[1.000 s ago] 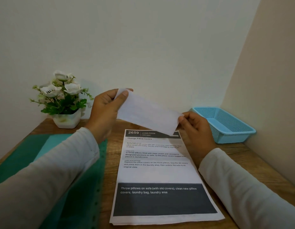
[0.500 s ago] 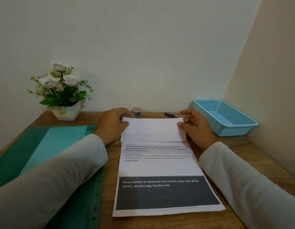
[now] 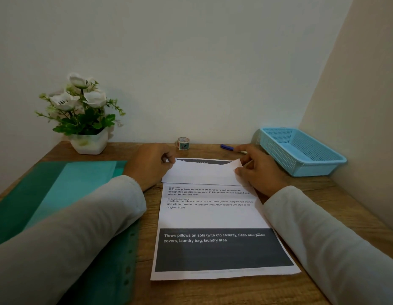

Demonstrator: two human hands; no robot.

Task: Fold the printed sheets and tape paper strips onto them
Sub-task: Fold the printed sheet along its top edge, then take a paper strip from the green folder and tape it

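Observation:
A printed sheet (image 3: 213,216) with black text and a dark band near its bottom lies on the wooden desk in front of me. A blank white paper strip (image 3: 202,173) lies across the sheet's top, leaving part of the dark header showing above it. My left hand (image 3: 150,165) pinches the strip's left end. My right hand (image 3: 257,170) pinches its right end, where the corner curls up a little. A small roll of patterned tape (image 3: 182,143) stands upright at the back of the desk, beyond the strip.
A teal plastic folder (image 3: 59,194) lies on the left under my left sleeve. A potted white flower (image 3: 85,119) stands back left. A blue mesh basket (image 3: 301,150) sits back right against the wall. A blue pen (image 3: 227,147) lies behind my right hand.
Both hands brought the strip down from mid-air onto the top of the sheet. It now sits slightly lower, with the header showing above it.

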